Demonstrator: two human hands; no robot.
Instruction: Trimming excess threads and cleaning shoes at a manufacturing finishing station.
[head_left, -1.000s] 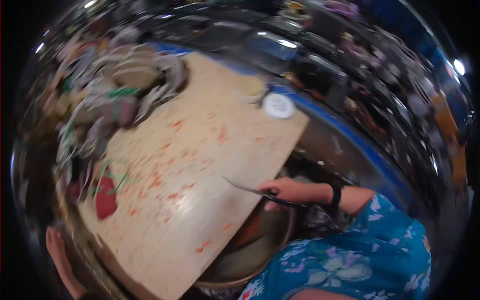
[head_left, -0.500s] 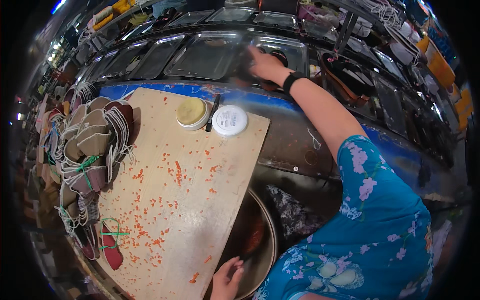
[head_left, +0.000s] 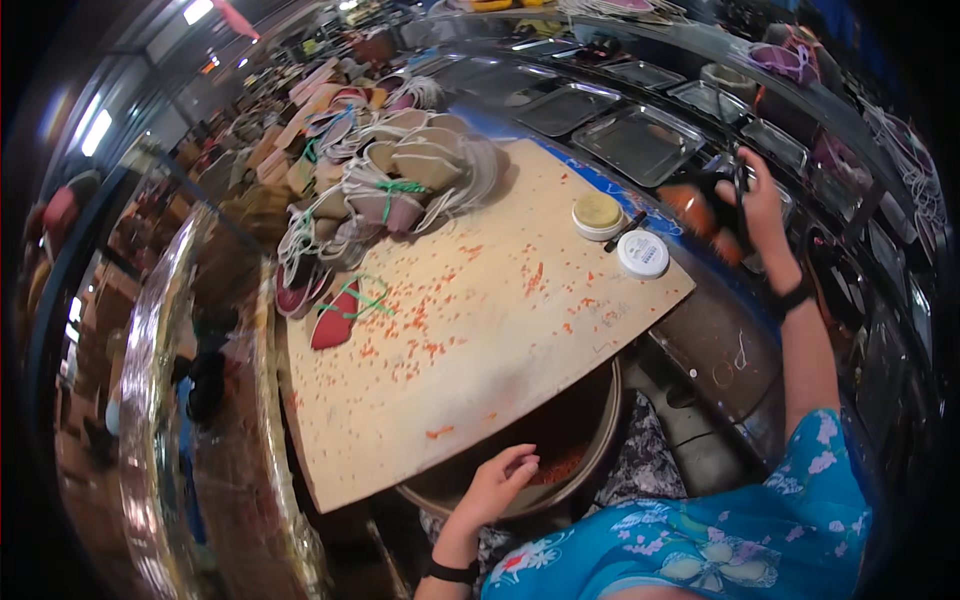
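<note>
Works at a pale wooden worktop (head_left: pixel 480 385), strewn with small orange scraps (head_left: pixel 425 300), thickest over the worktop's left half and sparse along the near edge. Bears a green-corded red shoe upper (head_left: pixel 334 322) by the worktop's left edge and, farther along that edge, a heap of beige and mauve uppers (head_left: pixel 430 155) with loose white cords. Carries, close together near the worktop's far right corner, an open tub of yellowish paste (head_left: pixel 598 212), a black pen-like stick (head_left: pixel 626 230) and a round white lid (head_left: pixel 642 255).

Holds the right hand (head_left: pixel 763 210) up beyond the worktop's right corner, pinching a slim dark tool (head_left: pixel 741 195) between thumb and fingers. Shows a blurred orange-brown thing (head_left: pixel 688 208) just beside that hand; cannot tell whether gripped too. Has the left hand (head_left: pixel 497 487) just off the worktop's near edge, loose, fingers half curled, over a round metal basin (head_left: pixel 607 440) partly under the worktop.

Beyond the worktop's far edge, a blue strip (head_left: pixel 605 180), then rows of shallow metal trays (head_left: pixel 638 145). Right of the worktop, a brown metal surface (head_left: pixel 715 345). Left of the worktop, shiny clear wrapping (head_left: pixel 150 430); past its far left corner, piled goods (head_left: pixel 315 85); high above, bright lamps (head_left: pixel 97 132).
</note>
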